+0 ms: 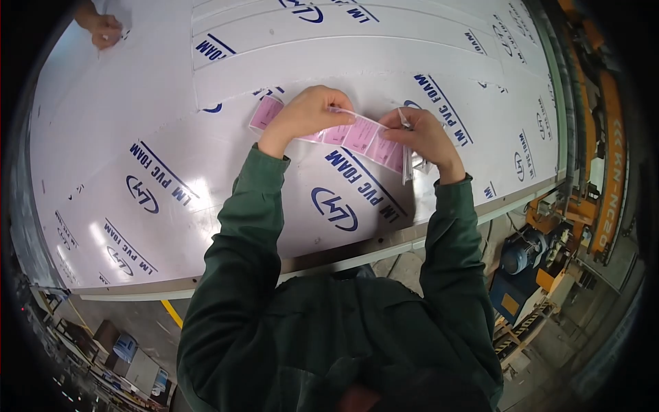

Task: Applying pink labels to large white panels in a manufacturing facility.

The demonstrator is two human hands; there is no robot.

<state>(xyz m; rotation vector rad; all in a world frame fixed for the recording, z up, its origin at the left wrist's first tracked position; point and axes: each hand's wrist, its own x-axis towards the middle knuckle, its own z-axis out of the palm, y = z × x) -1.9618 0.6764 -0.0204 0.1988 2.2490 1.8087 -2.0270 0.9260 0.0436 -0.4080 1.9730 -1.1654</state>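
Observation:
A strip of pink labels on white backing [360, 134] stretches between my two hands above the film-covered sheet. My left hand [312, 113] is closed on its middle, thumb on top, hiding part of the strip; the left end [266, 112] sticks out past the wrist. My right hand [419, 134] pinches the strip near its right end between thumb and fingers. Thin whitish, shiny strips [409, 165] hang under the right palm; I cannot make out what they are.
Large boards in printed white film [240, 178] cover the table, with cut lines across the far part. Another person's hand [106, 31] rests at the far left. An orange machine frame [607, 165] stands along the right edge; a blue motor [523, 254] sits on the lower right.

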